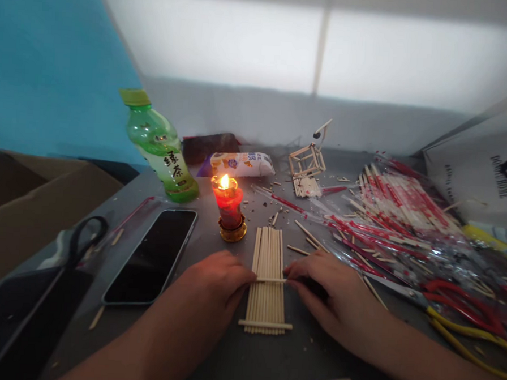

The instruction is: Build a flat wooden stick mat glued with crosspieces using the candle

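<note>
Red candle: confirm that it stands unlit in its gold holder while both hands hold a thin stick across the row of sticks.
Not unlit: the head view shows the red candle burning, with a flame at its top. It does stand in its gold holder, and the left hand and right hand hold a thin stick across the row of sticks.

Grey tabletop (238, 366), flat row of wooden sticks (266, 302), lit red candle (229, 204), phone (151, 258), green bottle (164, 151), scissors (413, 296), plastic-wrapped sticks (409, 204)

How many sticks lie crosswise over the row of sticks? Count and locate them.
2. The near stick lies across the row by its closest end; the far stick crosses its middle, between the left hand and right hand. None seems hidden.
</note>
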`<state>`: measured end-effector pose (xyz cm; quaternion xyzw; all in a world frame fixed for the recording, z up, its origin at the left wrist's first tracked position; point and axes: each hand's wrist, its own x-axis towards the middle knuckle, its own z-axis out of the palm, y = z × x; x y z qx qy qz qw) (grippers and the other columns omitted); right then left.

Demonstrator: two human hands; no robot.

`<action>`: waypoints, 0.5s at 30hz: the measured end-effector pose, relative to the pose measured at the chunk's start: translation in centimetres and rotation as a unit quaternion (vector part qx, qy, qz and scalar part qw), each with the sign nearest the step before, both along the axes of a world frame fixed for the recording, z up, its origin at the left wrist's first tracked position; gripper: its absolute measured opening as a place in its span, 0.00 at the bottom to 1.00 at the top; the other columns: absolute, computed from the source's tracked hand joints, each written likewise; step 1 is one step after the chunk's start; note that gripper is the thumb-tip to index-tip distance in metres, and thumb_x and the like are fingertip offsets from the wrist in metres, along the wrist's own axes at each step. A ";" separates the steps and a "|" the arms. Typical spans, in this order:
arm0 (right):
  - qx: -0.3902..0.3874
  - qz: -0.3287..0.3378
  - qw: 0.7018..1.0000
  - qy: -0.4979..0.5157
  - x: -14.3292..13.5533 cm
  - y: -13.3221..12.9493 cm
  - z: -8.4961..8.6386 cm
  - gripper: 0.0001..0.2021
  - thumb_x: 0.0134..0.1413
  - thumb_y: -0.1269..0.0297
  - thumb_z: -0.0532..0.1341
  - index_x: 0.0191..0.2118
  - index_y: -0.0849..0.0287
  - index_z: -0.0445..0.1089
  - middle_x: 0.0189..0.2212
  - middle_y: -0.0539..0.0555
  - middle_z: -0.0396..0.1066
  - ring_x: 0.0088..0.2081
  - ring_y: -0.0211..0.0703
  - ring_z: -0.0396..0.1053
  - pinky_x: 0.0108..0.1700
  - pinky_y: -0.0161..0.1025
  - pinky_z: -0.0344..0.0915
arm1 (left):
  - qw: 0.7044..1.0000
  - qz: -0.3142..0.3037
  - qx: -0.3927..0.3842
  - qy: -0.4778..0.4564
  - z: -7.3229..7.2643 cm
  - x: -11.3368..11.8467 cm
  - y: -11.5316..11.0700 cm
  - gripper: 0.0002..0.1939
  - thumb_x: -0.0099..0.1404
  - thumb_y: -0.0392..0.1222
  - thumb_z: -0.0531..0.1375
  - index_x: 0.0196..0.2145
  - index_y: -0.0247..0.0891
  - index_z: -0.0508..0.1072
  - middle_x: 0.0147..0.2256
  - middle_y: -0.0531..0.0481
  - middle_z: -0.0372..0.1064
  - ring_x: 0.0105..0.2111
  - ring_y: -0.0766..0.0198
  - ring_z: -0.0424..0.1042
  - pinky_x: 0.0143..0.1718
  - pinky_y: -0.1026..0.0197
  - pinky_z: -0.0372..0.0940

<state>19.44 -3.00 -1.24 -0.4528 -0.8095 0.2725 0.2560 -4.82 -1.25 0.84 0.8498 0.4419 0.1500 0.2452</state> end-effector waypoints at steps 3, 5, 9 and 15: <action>0.002 0.006 1.000 -0.004 0.0 0.0 0.0 0.11 0.63 0.76 0.60 0.46 0.55 0.72 0.40 0.51 0.75 0.43 0.43 0.70 0.46 0.41 0.66 | 0.999 -0.009 0.014 0.028 -0.3 0.0 -0.1 0.16 0.66 0.25 0.56 0.37 0.42 0.80 0.37 0.51 0.79 0.38 0.59 0.77 0.44 0.57 0.70; 0.006 0.008 1.000 -0.011 0.1 0.0 0.1 0.10 0.64 0.76 0.59 0.46 0.55 0.72 0.40 0.51 0.75 0.43 0.43 0.70 0.46 0.41 0.66 | 0.999 -0.023 0.030 0.033 -0.6 0.0 -0.1 0.17 0.66 0.24 0.55 0.35 0.41 0.80 0.37 0.51 0.79 0.38 0.59 0.77 0.45 0.57 0.70; 0.019 0.015 0.999 -0.021 0.2 0.0 0.1 0.09 0.65 0.75 0.59 0.45 0.56 0.72 0.40 0.52 0.74 0.43 0.44 0.69 0.47 0.42 0.65 | 0.996 -0.045 0.059 0.056 -0.6 0.0 -0.2 0.19 0.66 0.23 0.52 0.35 0.41 0.79 0.38 0.50 0.78 0.38 0.59 0.76 0.44 0.57 0.71; 0.016 0.019 0.999 -0.038 0.2 0.1 -0.2 0.08 0.66 0.73 0.58 0.45 0.56 0.71 0.41 0.53 0.74 0.45 0.46 0.68 0.49 0.45 0.65 | 0.995 -0.050 0.053 0.069 0.1 0.1 -0.6 0.19 0.64 0.21 0.53 0.34 0.41 0.79 0.35 0.51 0.77 0.36 0.58 0.74 0.41 0.58 0.71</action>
